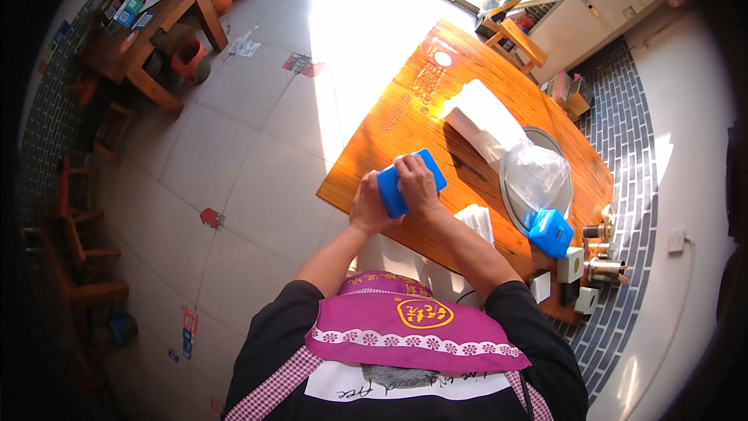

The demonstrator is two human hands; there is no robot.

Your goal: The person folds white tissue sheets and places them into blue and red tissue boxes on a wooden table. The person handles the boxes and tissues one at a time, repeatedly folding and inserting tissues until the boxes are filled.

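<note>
A blue plastic box (395, 196), apparently a tissue dispenser, is between my two hands above the near left edge of the wooden table (374, 146). My left hand (369, 206) grips its left end from the side. Across its upper face lie the bent fingers of my right hand (418, 182), which cover part of the box. Just right of my right forearm, a stack of white paper napkins (477, 223) rests at the table edge. Farther off, a long white pack of napkins (482, 120) lies beside a crumpled clear plastic bag (536, 172).
Under the bag is a round metal-rimmed inset (506, 199). A second blue box (551, 233), small white containers (570, 264) and metal jars (605, 269) stand by the brick-patterned wall. Another wooden table (169, 17), a red bin (190, 61) and wooden stools (87, 216) are at left.
</note>
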